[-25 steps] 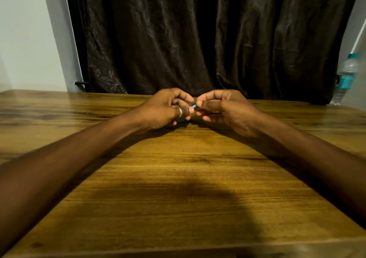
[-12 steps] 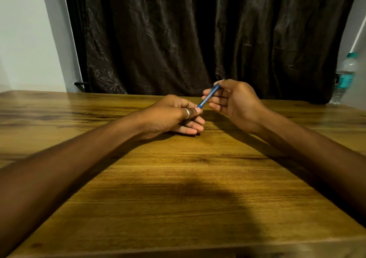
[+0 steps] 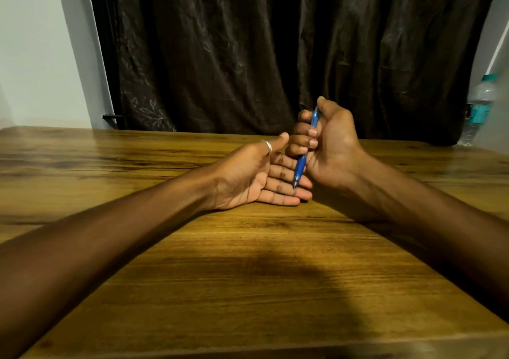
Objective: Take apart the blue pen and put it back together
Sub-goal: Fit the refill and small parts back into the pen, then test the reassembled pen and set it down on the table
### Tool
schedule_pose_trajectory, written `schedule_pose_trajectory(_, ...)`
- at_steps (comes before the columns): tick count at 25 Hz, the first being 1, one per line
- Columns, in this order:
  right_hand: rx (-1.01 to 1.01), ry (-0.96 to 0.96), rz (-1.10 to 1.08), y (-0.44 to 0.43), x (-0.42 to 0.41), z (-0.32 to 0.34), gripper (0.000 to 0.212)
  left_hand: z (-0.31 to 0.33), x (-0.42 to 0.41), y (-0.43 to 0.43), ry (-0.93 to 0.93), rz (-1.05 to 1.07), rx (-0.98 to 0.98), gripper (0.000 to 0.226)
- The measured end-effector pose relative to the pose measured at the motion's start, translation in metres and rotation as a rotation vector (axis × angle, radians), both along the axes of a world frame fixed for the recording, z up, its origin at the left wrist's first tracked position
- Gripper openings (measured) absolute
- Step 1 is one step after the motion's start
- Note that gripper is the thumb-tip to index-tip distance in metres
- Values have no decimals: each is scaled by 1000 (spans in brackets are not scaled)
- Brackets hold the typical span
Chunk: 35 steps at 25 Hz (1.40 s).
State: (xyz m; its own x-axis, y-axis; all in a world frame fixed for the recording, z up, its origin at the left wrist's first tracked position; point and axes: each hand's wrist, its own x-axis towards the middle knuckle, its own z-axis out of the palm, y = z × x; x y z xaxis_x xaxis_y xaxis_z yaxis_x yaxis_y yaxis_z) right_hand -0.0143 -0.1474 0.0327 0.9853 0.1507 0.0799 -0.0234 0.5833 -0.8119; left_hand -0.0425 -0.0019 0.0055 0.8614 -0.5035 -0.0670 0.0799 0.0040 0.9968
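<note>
The blue pen (image 3: 300, 165) stands nearly upright in my right hand (image 3: 329, 145), whose fingers are curled around its barrel with the thumb near the top end. Its metal tip points down and touches the fingers of my left hand (image 3: 256, 176). That hand lies palm-up and open on the wooden table (image 3: 248, 262), fingers stretched toward the right, a silver ring on the thumb. The middle of the pen is hidden by my right fingers. The pen looks whole; no loose parts show.
A dark curtain (image 3: 275, 50) hangs behind the table's far edge. A clear water bottle (image 3: 479, 108) with a teal cap and label stands at the far right. A pale wall is at the left.
My hands, joined on the pen a second ago, have parted. My right hand turned the pen from slanted to nearly upright, tip down. My left hand let go and rolled palm-up.
</note>
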Motion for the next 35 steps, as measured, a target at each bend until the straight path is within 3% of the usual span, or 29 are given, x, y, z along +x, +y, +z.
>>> schedule_pose_trajectory(3,22,-3,2,0,-3,0,50,1,2,2,84,-51,-29,91)
schedule_pose_trajectory(7,40,-19,-7,1,-7,2,53,1,3,4,93,-79,-28,103)
schedule_pose_trajectory(19,27,-79,-94,1,-7,1,42,1,4,4,110,-134,-74,105)
schedule_pose_trajectory(35,18,-75,-99,4,-9,1,43,0,5,3,93,-140,-48,104)
